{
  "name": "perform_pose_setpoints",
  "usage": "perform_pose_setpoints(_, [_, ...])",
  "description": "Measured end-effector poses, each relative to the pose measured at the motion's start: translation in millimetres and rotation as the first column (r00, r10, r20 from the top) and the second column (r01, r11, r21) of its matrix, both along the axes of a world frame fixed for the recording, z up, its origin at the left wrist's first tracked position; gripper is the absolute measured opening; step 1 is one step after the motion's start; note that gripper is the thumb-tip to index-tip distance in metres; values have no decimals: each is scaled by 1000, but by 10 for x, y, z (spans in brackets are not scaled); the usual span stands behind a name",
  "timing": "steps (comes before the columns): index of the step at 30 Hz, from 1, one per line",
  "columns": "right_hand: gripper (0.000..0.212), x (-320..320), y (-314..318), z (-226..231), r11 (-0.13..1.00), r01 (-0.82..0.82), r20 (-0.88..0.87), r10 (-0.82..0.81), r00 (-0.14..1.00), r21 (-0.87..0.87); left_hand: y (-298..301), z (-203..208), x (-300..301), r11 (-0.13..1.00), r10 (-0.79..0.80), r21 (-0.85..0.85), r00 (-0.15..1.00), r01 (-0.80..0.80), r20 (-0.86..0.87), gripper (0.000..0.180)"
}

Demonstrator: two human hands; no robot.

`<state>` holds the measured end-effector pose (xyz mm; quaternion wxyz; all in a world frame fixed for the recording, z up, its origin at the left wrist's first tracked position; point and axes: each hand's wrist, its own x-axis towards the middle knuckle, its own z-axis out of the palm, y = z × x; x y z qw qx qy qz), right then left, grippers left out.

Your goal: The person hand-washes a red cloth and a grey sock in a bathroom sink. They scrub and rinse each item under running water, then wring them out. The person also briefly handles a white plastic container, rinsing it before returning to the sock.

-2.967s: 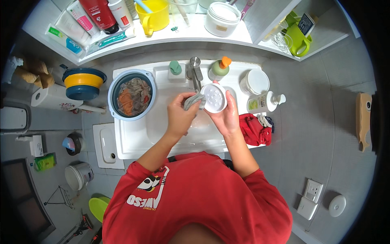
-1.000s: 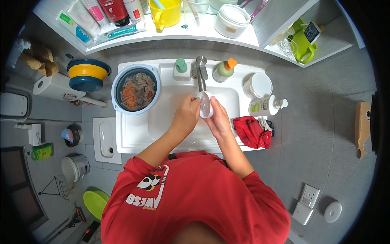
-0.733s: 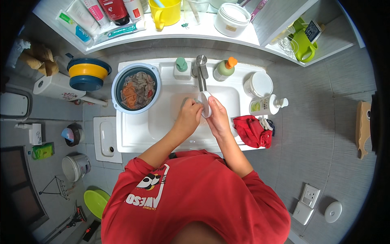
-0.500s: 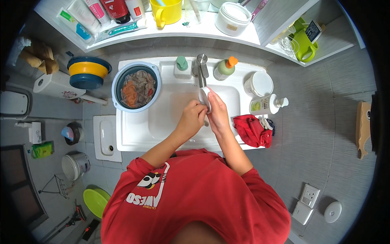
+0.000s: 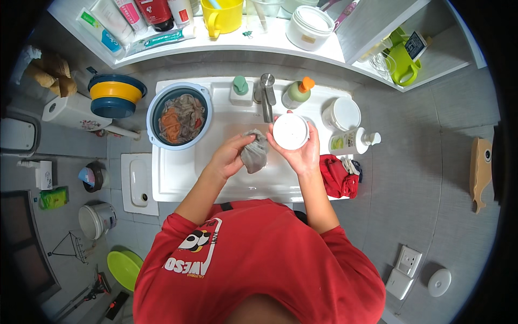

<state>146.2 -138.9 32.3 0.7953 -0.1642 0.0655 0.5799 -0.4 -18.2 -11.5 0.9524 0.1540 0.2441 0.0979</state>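
Over the white sink [image 5: 175, 181], my left hand [image 5: 227, 158] grips a wet grey cloth [image 5: 253, 155], which hangs bunched from the fingers; it may be a sock. My right hand [image 5: 303, 157] holds a round white lid-like piece [image 5: 291, 131], its flat face tilted up and the fingers around its edge. Both hands are just in front of the metal faucet [image 5: 267, 105]. Left of them, a blue basin [image 5: 153, 129] on the sink contains bunched grey and orange cloth [image 5: 183, 120].
Behind the sink stand a green-topped dispenser [image 5: 241, 90] and an orange-topped pump bottle [image 5: 298, 93]. To the right are a white tub [image 5: 343, 114], a white pump bottle [image 5: 350, 141] and red clothing [image 5: 337, 177]. A loaded shelf [image 5: 232, 49] spans the far side.
The white round piece has turned from edge-on to face up in my right hand. My left hand has moved away from it, and the grey cloth now shows in its grip.
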Motion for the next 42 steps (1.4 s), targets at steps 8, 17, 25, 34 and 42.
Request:
perform_pose_setpoints(8, [49, -11, 21, 25, 999, 13, 187, -5, 982, -44, -59, -41, -51, 983, 80, 166, 997, -82, 17, 32])
perform_pose_setpoints(17, [39, -344, 278, -7, 957, 288, 726, 224, -650, -37, -103, 37, 3, 933, -42, 354, 998, 58, -53, 34])
perform_pose_setpoints(25, [36, -314, 330, -150, 950, 308, 795, 230, -561, -57, -150, 99, -6, 934, -11, 356, 997, 35, -70, 33])
perform_pose_setpoints(34, [48, 25, 202, -45, 999, -21, 299, 30, 954, -35, -84, 310, -69, 974, 47, 223, 999, -44, -10, 33])
perform_pose_setpoints(42, [50, -120, 70, 433, 988, -52, 57, 44, 997, 144, -65, 490, -148, 963, 128, 243, 992, -119, -19, 27])
